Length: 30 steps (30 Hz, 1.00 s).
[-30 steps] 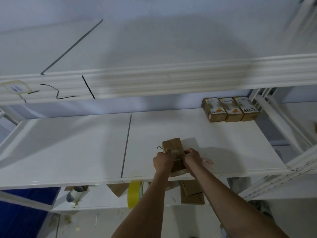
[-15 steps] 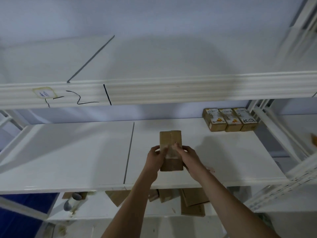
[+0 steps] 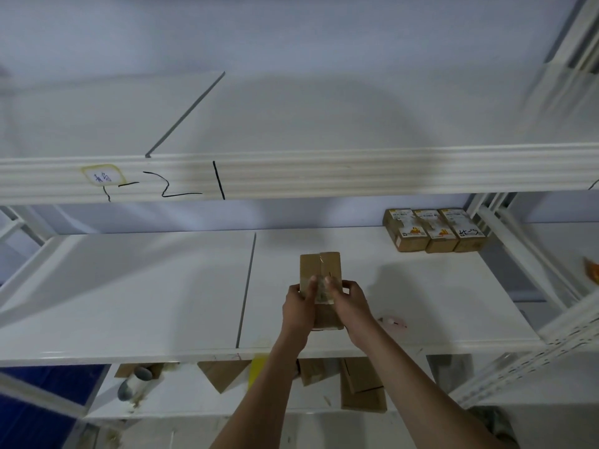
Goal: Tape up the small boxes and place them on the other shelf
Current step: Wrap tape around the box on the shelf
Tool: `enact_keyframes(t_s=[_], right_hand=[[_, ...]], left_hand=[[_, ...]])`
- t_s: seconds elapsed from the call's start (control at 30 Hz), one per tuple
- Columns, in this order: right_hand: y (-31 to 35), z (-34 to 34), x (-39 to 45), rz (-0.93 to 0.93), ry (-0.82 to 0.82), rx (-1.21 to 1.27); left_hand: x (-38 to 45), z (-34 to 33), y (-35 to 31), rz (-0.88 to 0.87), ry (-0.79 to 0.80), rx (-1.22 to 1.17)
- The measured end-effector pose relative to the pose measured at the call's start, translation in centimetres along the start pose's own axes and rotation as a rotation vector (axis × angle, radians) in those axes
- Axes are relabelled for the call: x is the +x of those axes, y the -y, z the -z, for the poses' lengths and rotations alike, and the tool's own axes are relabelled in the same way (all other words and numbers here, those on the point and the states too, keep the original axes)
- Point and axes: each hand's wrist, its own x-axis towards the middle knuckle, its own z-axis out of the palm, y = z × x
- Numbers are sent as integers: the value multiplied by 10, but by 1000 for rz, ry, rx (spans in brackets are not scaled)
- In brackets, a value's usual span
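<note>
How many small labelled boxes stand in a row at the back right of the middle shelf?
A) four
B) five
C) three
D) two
C: three labelled boxes stand side by side at the back right of the middle shelf, while the hands hold a separate cardboard box nearer the front.

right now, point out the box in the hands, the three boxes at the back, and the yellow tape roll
box (image 3: 321, 265), head view, bare top face above the thumbs
three boxes (image 3: 434, 230), head view, top of the middle one
tape roll (image 3: 256, 371), head view, yellow edge showing below the shelf lip
</note>
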Motion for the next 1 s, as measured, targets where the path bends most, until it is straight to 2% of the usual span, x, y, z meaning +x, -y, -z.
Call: enact_keyframes(t_s=[0.1, 0.23, 0.3, 0.43, 0.53, 0.6, 0.67, 0.77, 0.87, 1.0], right_hand=[[3, -1, -3, -45, -29, 91], [5, 1, -2, 3, -83, 23], [8, 1, -2, 30, -93, 10], [15, -4, -6, 73, -58, 14], [13, -4, -4, 141, -88, -73], [13, 0, 1, 176, -140, -69], [17, 6, 3, 177, -169, -46], [18, 10, 4, 73, -51, 63], [15, 9, 1, 39, 75, 114], [15, 2, -3, 80, 69, 91]], left_hand=[[-2, 4, -1, -19, -55, 115], [1, 11, -7, -216, -180, 251], [-1, 12, -13, -252, -128, 241], [-9, 7, -19, -153, 57, 124], [-4, 11, -14, -100, 74, -8], [-2, 17, -12, -79, 55, -12], [2, 23, -11, -8, 102, -97], [1, 27, -12, 90, 237, -255], [-1, 23, -11, 72, 221, -218], [-4, 15, -12, 31, 132, -162]])
